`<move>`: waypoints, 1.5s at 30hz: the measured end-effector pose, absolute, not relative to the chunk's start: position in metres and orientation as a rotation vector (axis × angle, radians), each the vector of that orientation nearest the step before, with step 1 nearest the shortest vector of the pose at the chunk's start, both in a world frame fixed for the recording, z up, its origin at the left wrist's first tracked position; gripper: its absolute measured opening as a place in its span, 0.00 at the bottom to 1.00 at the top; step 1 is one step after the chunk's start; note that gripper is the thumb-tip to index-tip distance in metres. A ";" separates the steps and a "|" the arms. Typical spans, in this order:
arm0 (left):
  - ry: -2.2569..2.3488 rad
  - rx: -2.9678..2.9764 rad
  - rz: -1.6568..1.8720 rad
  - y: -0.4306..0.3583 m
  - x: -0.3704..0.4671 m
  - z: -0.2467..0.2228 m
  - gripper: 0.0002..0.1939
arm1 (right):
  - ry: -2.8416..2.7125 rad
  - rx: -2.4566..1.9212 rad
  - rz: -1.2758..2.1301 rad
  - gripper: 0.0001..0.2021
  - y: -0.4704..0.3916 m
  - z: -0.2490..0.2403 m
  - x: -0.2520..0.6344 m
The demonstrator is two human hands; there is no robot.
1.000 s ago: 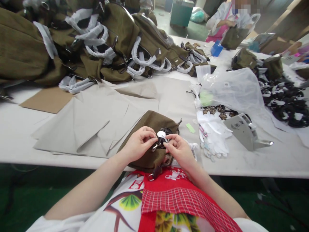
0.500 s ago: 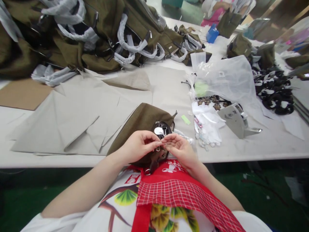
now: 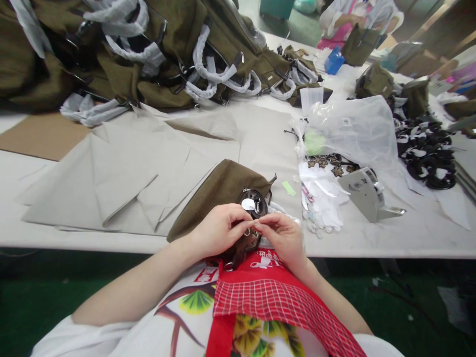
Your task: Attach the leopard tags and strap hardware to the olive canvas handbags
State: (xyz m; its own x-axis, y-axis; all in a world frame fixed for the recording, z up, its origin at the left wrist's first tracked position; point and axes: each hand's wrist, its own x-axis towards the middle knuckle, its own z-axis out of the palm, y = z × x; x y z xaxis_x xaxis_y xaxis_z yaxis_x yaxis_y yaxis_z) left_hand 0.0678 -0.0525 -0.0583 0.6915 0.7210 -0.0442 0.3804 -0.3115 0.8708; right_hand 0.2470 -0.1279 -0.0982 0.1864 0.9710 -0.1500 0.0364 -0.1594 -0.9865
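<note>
One olive-brown bag (image 3: 217,193), matte cloth, lies at the near edge of the surface (image 3: 427,228), one dark coiled strap (image 3: 264,201) and one white oval tag (image 3: 248,204) on top. One green strip (image 3: 288,188) lies right of the bag. My left hand (image 3: 219,230) and right hand (image 3: 286,240) meet over the bag, thumbs and fingers (image 3: 241,228) pinched together; contents too small to tell.

Bright tabletop (image 3: 372,240), dim floor (image 3: 44,292), soft, stretched upper-right corner
</note>
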 end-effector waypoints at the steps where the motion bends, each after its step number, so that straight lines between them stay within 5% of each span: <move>1: 0.857 1.937 0.435 -0.053 0.068 -0.058 0.11 | -1.064 -1.451 1.137 0.06 -0.128 -0.098 0.247; 45: 1.002 1.824 0.612 -0.072 0.079 -0.075 0.14 | -0.870 -1.216 1.214 0.03 -0.124 -0.105 0.236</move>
State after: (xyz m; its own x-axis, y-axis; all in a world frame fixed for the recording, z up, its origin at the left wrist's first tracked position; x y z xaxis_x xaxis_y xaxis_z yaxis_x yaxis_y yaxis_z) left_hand 0.0792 -0.0717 -0.0751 0.5420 0.8403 -0.0106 0.3743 -0.2301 0.8983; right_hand 0.2364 -0.1237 -0.1047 0.1892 0.9754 -0.1128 -0.2069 -0.0727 -0.9757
